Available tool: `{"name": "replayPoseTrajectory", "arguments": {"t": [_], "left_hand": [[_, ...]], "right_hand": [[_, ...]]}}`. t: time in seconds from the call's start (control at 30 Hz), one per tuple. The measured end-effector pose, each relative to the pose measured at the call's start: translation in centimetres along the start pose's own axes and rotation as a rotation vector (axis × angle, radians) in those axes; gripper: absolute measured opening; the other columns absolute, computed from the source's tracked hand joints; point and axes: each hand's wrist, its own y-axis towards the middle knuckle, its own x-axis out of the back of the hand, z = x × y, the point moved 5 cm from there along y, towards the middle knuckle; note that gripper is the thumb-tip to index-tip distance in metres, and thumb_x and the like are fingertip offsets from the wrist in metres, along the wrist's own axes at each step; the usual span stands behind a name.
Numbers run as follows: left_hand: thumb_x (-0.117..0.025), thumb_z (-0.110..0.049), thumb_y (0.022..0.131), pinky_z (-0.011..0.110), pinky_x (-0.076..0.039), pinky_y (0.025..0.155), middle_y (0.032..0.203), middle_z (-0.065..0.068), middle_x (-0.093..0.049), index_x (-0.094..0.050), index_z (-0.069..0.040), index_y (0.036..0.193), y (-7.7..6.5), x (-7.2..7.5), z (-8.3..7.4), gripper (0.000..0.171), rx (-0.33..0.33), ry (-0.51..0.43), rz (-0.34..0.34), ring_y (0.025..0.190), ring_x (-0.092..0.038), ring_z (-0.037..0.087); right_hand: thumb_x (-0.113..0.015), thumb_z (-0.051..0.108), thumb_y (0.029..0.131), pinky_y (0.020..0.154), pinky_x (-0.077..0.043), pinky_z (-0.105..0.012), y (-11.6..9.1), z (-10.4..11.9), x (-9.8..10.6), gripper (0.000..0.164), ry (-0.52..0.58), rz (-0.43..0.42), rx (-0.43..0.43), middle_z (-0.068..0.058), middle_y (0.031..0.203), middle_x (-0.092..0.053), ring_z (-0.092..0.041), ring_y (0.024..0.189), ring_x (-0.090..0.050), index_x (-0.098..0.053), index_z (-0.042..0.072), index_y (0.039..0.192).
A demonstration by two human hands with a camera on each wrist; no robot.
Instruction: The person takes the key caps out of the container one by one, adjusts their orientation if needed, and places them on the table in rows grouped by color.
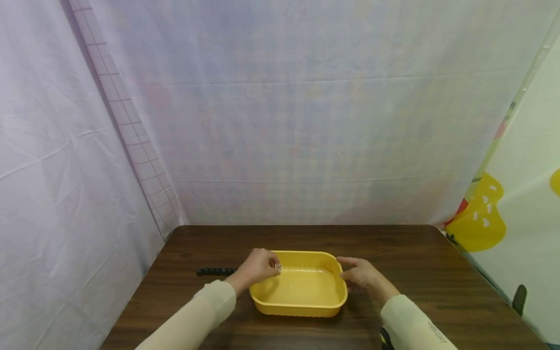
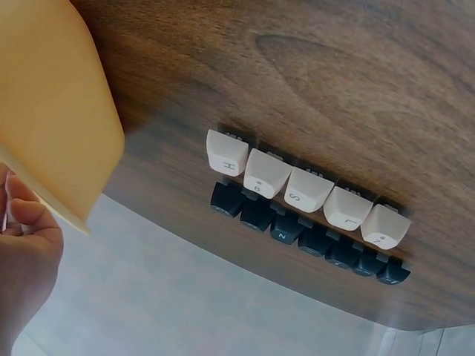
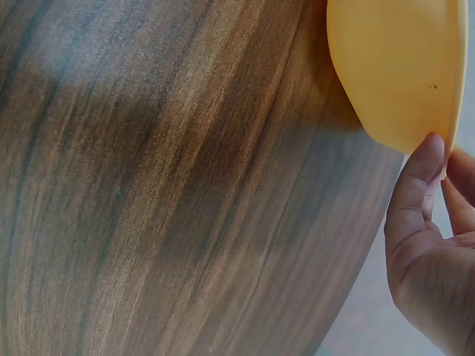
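Note:
A yellow plastic basin sits on the table between both hands. Over its left side, my left hand pinches a small white keycap; in the left wrist view that hand shows only partly at the edge, by the basin's rim. My right hand grips the right rim, thumb on one side and fingers on the other. Left of the basin lie a row of black keycaps and a row of white keycaps. The head view shows the black row, not the white one.
Everything stands on a dark brown wooden table with rounded far corners. A pale patterned curtain hangs behind it, a white cloth on the left, and a fruit-printed sheet on the right.

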Motion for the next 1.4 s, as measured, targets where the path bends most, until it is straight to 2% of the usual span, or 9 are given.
{"name": "replayPoseTrajectory", "arguments": {"t": [0.1,0.3,0.43,0.63,0.87,1.03,1.23,1.4], "left_hand": [[-0.073,-0.009,0.088,0.03,-0.051,0.067,0.08,-0.002,-0.069,-0.076,-0.009,0.089,0.0,0.1,0.1,0.003,-0.012,-0.029,-0.011,0.071,-0.06,0.01],[-0.07,-0.009,0.091,0.031,-0.052,0.066,0.085,-0.001,-0.069,-0.076,-0.003,0.101,-0.2,0.3,0.5,0.012,0.063,-0.124,-0.01,0.073,-0.06,0.011],[-0.07,-0.008,0.091,0.033,-0.054,0.07,0.09,0.001,-0.07,-0.074,-0.002,0.106,-0.2,0.4,0.6,0.017,0.081,-0.134,0.001,0.08,-0.062,0.014],[-0.066,-0.018,0.097,0.032,-0.054,0.07,0.096,0.002,-0.069,-0.073,-0.002,0.111,-0.1,0.4,0.8,0.022,0.105,-0.158,0.017,0.084,-0.063,0.015],[-0.065,-0.008,0.096,0.029,-0.057,0.064,0.103,0.011,-0.069,-0.07,0.001,0.115,-0.4,0.6,1.0,0.022,0.1,-0.224,-0.004,0.087,-0.068,0.025],[-0.065,-0.008,0.096,0.037,-0.059,0.066,0.1,0.012,-0.069,-0.069,0.002,0.118,-0.7,0.8,1.2,0.024,0.12,-0.292,-0.013,0.082,-0.07,0.031],[-0.067,-0.008,0.095,0.038,-0.058,0.062,0.085,0.007,-0.066,-0.069,0.003,0.117,-1.0,0.9,1.4,0.025,0.142,-0.312,-0.022,0.075,-0.069,0.034],[-0.066,-0.015,0.096,0.039,-0.057,0.069,0.094,0.005,-0.069,-0.072,-0.001,0.113,-1.0,1.1,1.7,0.023,0.138,-0.308,-0.058,0.084,-0.068,0.029]], "right_hand": [[-0.062,-0.004,0.09,0.059,-0.056,-0.036,0.0,0.0,0.0,0.056,-0.004,-0.003,-0.002,-0.016,0.102,-0.068,-0.024,0.072,-0.067,-0.047,-0.003,0.144],[-0.061,-0.005,0.09,0.06,-0.056,-0.036,0.0,0.0,0.0,0.055,0.007,-0.003,-0.005,-0.016,0.101,-0.068,-0.024,0.071,-0.067,-0.047,-0.003,0.143],[-0.061,-0.005,0.09,0.059,-0.056,-0.036,0.0,0.0,0.0,0.055,0.008,-0.001,-0.002,-0.018,0.102,-0.068,-0.024,0.072,-0.067,-0.047,-0.003,0.143],[-0.061,-0.006,0.09,0.06,-0.056,-0.036,-0.1,0.1,0.0,0.055,0.007,0.005,0.006,-0.02,0.106,-0.067,-0.025,0.073,-0.068,-0.047,-0.004,0.143],[-0.062,-0.006,0.089,0.058,-0.056,-0.036,-0.1,0.1,0.0,0.056,0.012,0.008,0.007,-0.019,0.102,-0.069,-0.024,0.071,-0.068,-0.046,-0.004,0.143],[-0.061,-0.006,0.09,0.059,-0.056,-0.036,0.0,0.0,0.0,0.056,0.017,0.015,0.006,-0.02,0.102,-0.069,-0.025,0.072,-0.069,-0.045,-0.004,0.144],[-0.062,-0.005,0.09,0.06,-0.057,-0.038,-0.1,0.0,0.0,0.056,0.008,0.006,0.001,-0.021,0.107,-0.068,-0.026,0.074,-0.069,-0.046,-0.003,0.144],[-0.062,-0.004,0.09,0.059,-0.056,-0.037,-0.1,0.1,0.0,0.056,-0.015,0.001,0.002,-0.018,0.102,-0.068,-0.025,0.072,-0.068,-0.047,-0.003,0.144]]}}
